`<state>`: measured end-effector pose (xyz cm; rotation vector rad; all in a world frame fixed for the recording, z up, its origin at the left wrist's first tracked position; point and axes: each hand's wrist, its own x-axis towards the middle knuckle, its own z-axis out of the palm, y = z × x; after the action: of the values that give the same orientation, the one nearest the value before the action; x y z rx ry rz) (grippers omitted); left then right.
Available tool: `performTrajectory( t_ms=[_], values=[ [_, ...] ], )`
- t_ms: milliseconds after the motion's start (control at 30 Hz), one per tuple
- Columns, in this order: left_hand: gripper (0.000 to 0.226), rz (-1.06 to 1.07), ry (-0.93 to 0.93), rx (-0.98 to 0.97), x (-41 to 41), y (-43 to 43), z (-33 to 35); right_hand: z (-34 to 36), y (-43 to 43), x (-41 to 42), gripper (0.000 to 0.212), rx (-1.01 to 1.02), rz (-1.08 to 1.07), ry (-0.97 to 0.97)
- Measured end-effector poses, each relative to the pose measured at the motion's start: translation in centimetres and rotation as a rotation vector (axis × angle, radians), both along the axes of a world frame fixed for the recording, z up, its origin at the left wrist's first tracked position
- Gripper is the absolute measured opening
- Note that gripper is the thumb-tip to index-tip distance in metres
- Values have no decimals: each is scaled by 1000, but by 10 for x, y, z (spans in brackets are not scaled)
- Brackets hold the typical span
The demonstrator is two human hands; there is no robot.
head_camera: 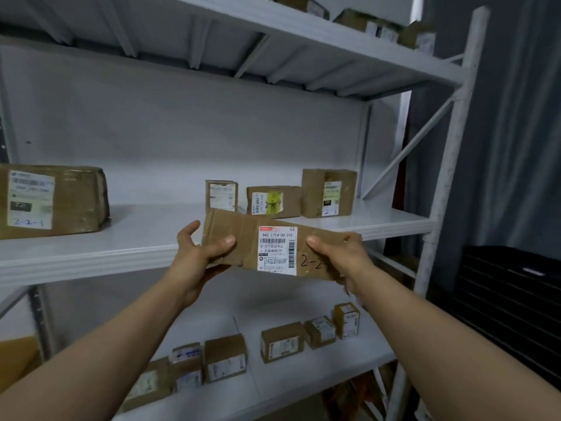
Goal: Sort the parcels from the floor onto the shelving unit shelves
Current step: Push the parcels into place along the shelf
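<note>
Parcel [247, 233] pinched at both ends by left hand [197, 253] and right hand [343, 256].

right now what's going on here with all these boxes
A person is sorting parcels at a white shelving unit. They hold a flat cardboard parcel in front of the middle shelf, the left grip on its left end and the right grip on its right end. It is not yet set down. That shelf already carries a large parcel at the left and three smaller parcels at the right. More small parcels line the lower shelf.
</note>
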<state>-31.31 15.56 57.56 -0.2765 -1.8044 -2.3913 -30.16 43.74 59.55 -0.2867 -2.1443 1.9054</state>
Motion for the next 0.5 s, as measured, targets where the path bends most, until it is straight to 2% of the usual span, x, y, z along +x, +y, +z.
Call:
performTrajectory(
  t_ms=[67, 200, 333, 400, 500],
  values=[
    [101, -1, 16, 28, -4, 32, 0, -5, 22, -3, 68, -60, -42, 11],
    [91, -19, 52, 21, -25, 86, 5, -11, 65, -15, 61, -132, -58, 90],
    [79, -122, 94, -180, -56, 131, 2, -12, 126, -42, 74, -163, -119, 163],
    [80, -147, 124, -287, -75, 157, -1, -12, 161, -62, 79, -146, -184, 188],
    [83, -153, 188, -425, -112, 202, -3, -13, 214, -95, 72, -169, -249, 207]
  ],
)
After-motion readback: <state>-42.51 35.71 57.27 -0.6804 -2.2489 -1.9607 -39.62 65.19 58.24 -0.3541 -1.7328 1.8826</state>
